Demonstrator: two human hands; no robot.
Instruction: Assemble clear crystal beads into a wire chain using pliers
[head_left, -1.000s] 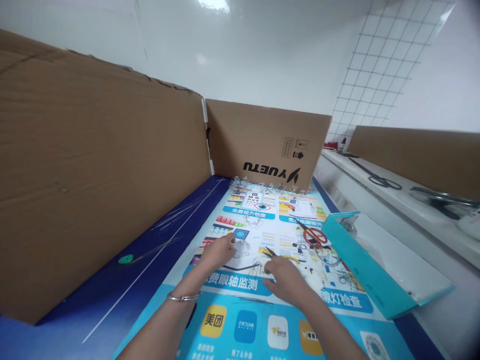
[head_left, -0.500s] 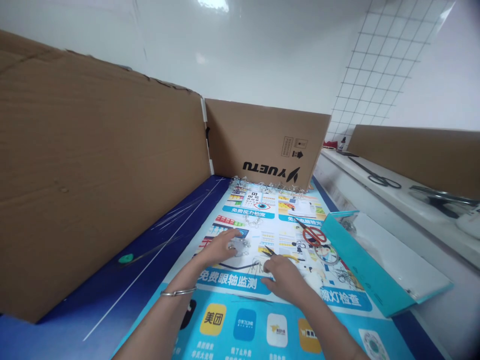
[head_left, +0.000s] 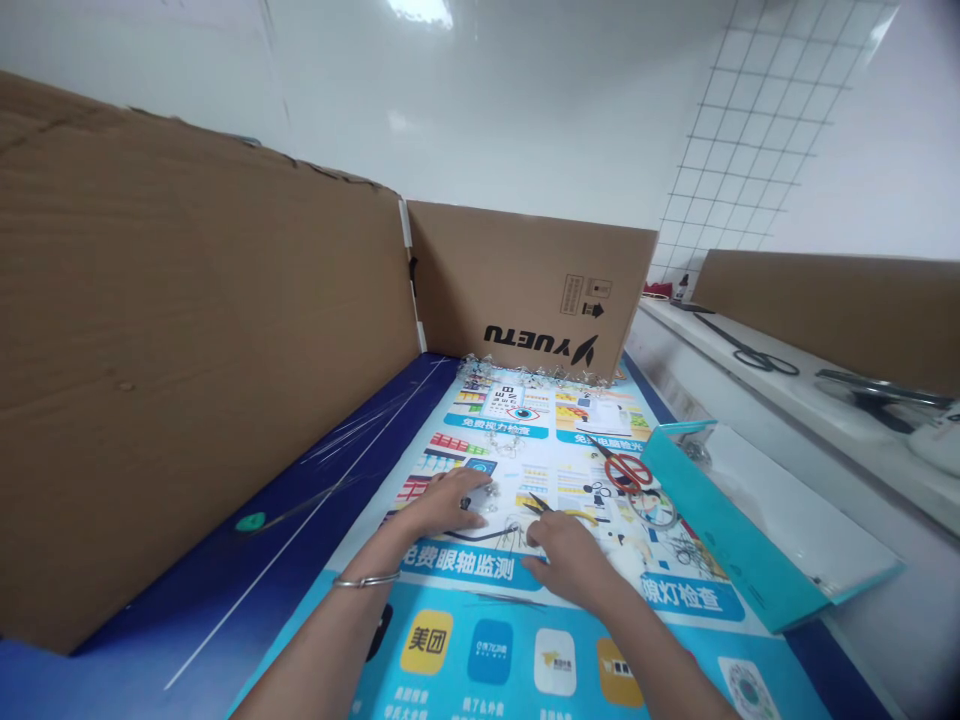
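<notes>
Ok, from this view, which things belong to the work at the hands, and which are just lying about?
Part of the work:
left hand, on tangled clear wiry scraps
right hand, beside yellow-handled pliers

Lying about:
red-handled scissors
teal folder
black-handled scissors

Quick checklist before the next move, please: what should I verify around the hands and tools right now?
1. Left hand resting on the printed poster: ok.
2. Right hand gripping the yellow-handled pliers: cannot tell.
3. Red-handled scissors apart from both hands: ok.
4. Poster free of loose shiny bits: not ok, they lie along its far edge.
5. Teal-edged tray within reach: ok.
</notes>
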